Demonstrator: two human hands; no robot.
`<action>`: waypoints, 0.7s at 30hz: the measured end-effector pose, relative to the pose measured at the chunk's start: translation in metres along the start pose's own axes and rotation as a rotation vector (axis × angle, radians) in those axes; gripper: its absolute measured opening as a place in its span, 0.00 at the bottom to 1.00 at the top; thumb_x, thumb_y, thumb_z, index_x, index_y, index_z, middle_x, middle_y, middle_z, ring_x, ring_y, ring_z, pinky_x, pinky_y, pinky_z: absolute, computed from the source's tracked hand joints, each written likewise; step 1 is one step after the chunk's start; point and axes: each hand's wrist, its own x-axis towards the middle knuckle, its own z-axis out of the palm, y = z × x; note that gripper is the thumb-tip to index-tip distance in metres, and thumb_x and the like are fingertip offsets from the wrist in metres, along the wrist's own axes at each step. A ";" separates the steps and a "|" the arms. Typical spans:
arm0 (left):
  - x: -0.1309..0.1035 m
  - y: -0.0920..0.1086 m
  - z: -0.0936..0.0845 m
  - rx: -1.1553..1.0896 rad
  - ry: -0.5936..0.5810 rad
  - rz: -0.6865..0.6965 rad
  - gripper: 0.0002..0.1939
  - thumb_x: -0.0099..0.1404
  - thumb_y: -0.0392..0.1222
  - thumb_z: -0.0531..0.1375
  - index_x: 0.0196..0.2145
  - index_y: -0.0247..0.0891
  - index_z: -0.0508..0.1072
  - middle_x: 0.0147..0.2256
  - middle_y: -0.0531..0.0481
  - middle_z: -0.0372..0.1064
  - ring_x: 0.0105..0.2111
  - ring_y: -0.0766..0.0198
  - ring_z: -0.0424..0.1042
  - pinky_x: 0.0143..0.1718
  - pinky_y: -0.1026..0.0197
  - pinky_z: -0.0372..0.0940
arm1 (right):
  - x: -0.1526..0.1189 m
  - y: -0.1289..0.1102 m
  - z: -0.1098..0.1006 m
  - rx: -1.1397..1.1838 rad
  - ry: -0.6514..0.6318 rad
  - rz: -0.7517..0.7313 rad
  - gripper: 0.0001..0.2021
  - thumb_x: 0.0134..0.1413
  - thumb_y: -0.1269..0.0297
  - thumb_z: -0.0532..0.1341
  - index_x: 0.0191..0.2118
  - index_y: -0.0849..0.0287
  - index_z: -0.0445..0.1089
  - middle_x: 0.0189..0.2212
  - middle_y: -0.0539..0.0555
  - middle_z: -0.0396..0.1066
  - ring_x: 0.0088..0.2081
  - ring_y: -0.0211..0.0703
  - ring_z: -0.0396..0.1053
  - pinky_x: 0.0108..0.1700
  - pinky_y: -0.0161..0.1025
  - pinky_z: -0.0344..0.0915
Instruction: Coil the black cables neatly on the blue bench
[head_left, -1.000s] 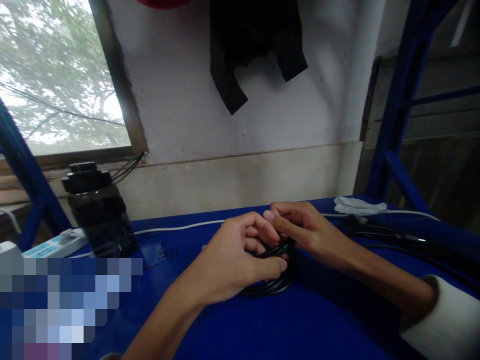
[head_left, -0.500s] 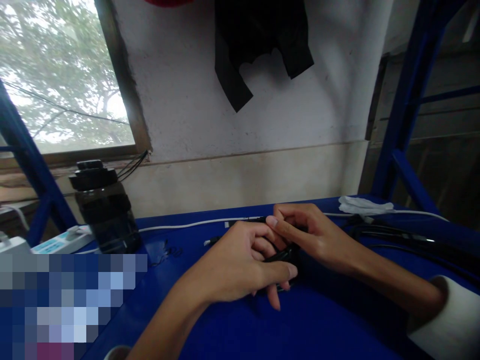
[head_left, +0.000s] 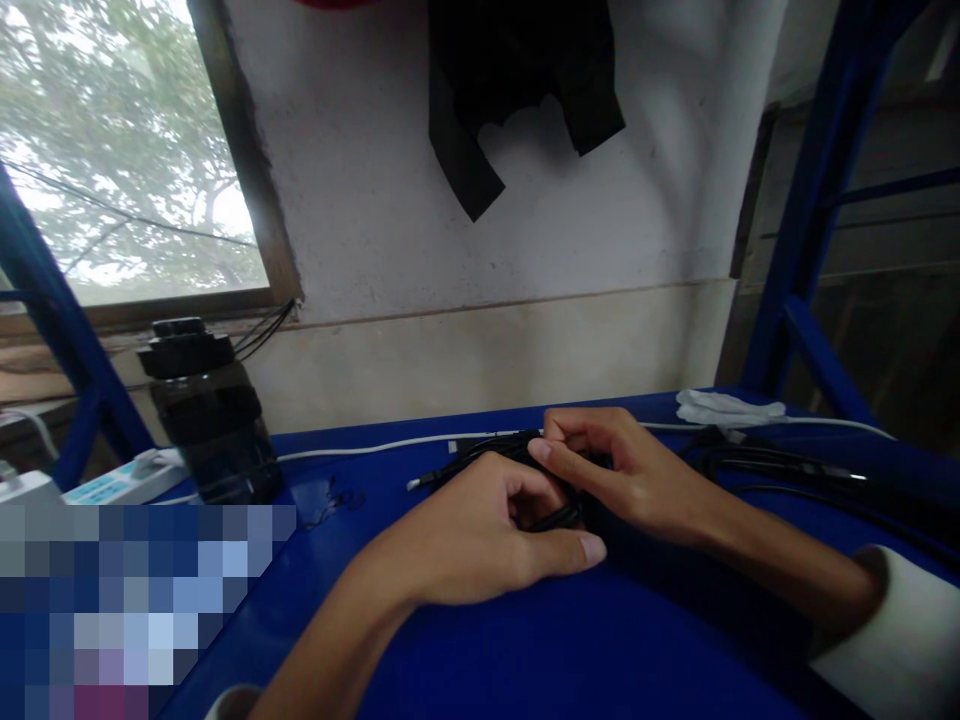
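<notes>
A bundle of black cable (head_left: 480, 448) lies on the blue table (head_left: 570, 650), with one light-tipped end pointing left. My left hand (head_left: 487, 540) is curled over the near side of the bundle. Its thumb stretches to the right, and the other fingertips are hidden behind the hand and cable. Just right of it, my right hand (head_left: 630, 475) pinches at the top of the bundle between thumb and bent index finger. What lies right inside that pinch is mostly covered by the fingers. The two hands nearly touch.
More black cables (head_left: 780, 465) lie at the right, near a crumpled white tissue (head_left: 727, 408). A white cord (head_left: 360, 449) runs along the table's back edge. A dark water bottle (head_left: 210, 420) and a white power strip (head_left: 124, 480) stand at the left.
My left hand's fingers have drawn in behind the cable, and its thumb reaches slightly farther right. More of the black bundle shows above that hand. My right hand has barely moved.
</notes>
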 end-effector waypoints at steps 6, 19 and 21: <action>0.000 -0.003 -0.001 -0.026 0.000 0.002 0.25 0.63 0.53 0.68 0.21 0.40 0.60 0.22 0.59 0.50 0.23 0.70 0.49 0.24 0.60 0.43 | -0.001 -0.001 0.000 0.003 -0.019 0.023 0.22 0.66 0.46 0.63 0.27 0.57 0.63 0.23 0.48 0.66 0.27 0.40 0.63 0.28 0.36 0.57; 0.002 -0.003 -0.009 -0.281 0.011 -0.061 0.23 0.63 0.59 0.68 0.33 0.33 0.78 0.33 0.48 0.73 0.32 0.65 0.69 0.39 0.61 0.64 | 0.001 0.002 0.000 0.007 -0.013 0.012 0.21 0.65 0.48 0.65 0.28 0.56 0.62 0.23 0.47 0.65 0.26 0.39 0.63 0.27 0.36 0.56; 0.002 -0.003 -0.009 -0.302 0.015 -0.068 0.23 0.64 0.59 0.68 0.32 0.32 0.78 0.32 0.48 0.73 0.32 0.65 0.69 0.39 0.61 0.64 | 0.001 0.003 0.000 0.002 -0.013 0.010 0.21 0.64 0.48 0.65 0.28 0.57 0.62 0.23 0.48 0.66 0.26 0.40 0.64 0.27 0.36 0.57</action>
